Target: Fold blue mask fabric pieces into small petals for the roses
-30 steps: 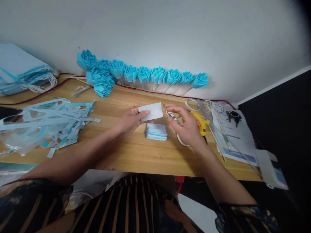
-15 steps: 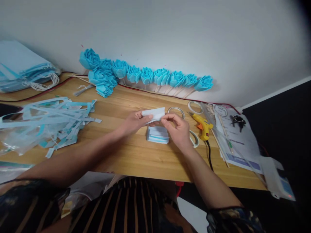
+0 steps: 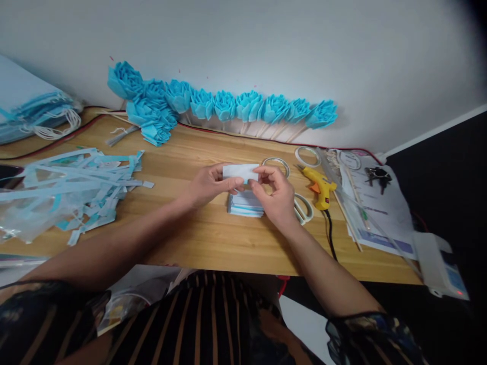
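A small white and light-blue rectangular piece (image 3: 239, 172), looking like cut mask fabric, is pinched between both of my hands above the table. My left hand (image 3: 211, 183) grips its left end, thumb along the lower edge. At the right end, the thumb and fingers of my right hand (image 3: 276, 191) close on it. Just below lies a neat stack of similar pieces (image 3: 246, 207), partly covered by my fingers. The handles of a pair of scissors (image 3: 304, 209) show beside my right hand; their blades are hidden.
Blue fabric flowers (image 3: 224, 105) on sticks line the wall. Cut strips (image 3: 95, 177) lie heaped at left, before a pile of masks (image 3: 41, 116). Tape rolls (image 3: 308, 156), a yellow glue gun (image 3: 319, 187) with its cord, papers (image 3: 384, 213) and keys (image 3: 378, 177) occupy the right.
My right fingers have shifted up onto the top and right edge of the piece, which now lies more level. The view has shifted slightly; more of the scissors' handles shows.
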{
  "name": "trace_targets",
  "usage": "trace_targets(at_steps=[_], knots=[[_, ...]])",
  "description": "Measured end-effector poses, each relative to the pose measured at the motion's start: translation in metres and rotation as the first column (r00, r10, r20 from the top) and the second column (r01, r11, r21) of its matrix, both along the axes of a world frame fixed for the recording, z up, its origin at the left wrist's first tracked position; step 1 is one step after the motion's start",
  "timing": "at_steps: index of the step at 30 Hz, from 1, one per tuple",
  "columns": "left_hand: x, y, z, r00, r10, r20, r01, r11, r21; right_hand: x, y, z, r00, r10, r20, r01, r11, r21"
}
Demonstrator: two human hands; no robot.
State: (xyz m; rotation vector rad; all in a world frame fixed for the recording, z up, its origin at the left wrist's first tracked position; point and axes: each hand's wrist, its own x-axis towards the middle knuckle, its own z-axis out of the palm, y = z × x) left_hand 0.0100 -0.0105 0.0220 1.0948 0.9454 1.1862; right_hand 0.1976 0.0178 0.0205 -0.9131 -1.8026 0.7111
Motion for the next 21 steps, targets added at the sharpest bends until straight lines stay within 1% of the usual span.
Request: trace_targets(at_steps=[2, 4, 6, 8, 10, 14, 16, 18, 21], knots=[[-0.0001, 0.0005, 0.0009, 0.999, 0.039, -0.03, -0.039, 0.999, -0.004, -0.0001, 0.0001, 0.0003, 0.999, 0.022, -0.032, -0.024, 0.998, -0.052], [0.0003, 0.0007, 0.0012, 0.996, 0.074, -0.057, -0.074, 0.997, -0.007, 0.0006, 0.0007, 0.0007, 0.996, 0.051, -0.077, -0.062, 0.989, -0.136], [0.001, 0.0006, 0.0011, 0.992, 0.093, -0.089, -0.093, 0.996, 0.01, 0.0022, 0.0017, 0.001, 0.99, 0.087, -0.115, -0.111, 0.969, -0.22], [0.0018, -0.0001, 0.0007, 0.987, 0.102, -0.12, -0.097, 0.994, 0.045, 0.0039, 0.0027, 0.0006, 0.983, 0.132, -0.124, -0.162, 0.948, -0.272], [0.0024, -0.0014, 0.0002, 0.983, 0.105, -0.151, -0.094, 0.992, 0.079, 0.0053, 0.0032, -0.0002, 0.981, 0.169, -0.093, -0.189, 0.939, -0.288], [0.0026, -0.0041, 0.0013, 0.978, 0.11, -0.178, -0.087, 0.987, 0.132, 0.0056, 0.0026, -0.0008, 0.986, 0.166, 0.034, -0.152, 0.954, -0.26], [0.0025, -0.0041, 0.0026, 0.983, 0.117, -0.143, -0.096, 0.984, 0.149, 0.005, 0.0019, 0.0, 0.986, 0.158, 0.047, -0.142, 0.958, -0.25], [0.0025, -0.0031, 0.0033, 0.991, 0.117, -0.07, -0.106, 0.984, 0.143, 0.0044, 0.001, 0.0007, 0.991, 0.134, 0.021, -0.125, 0.96, -0.251], [0.0025, -0.0009, 0.002, 0.999, 0.055, -0.002, -0.054, 0.997, 0.062, 0.0039, 0.0, 0.0009, 0.998, 0.062, -0.008, -0.062, 0.963, -0.262]])
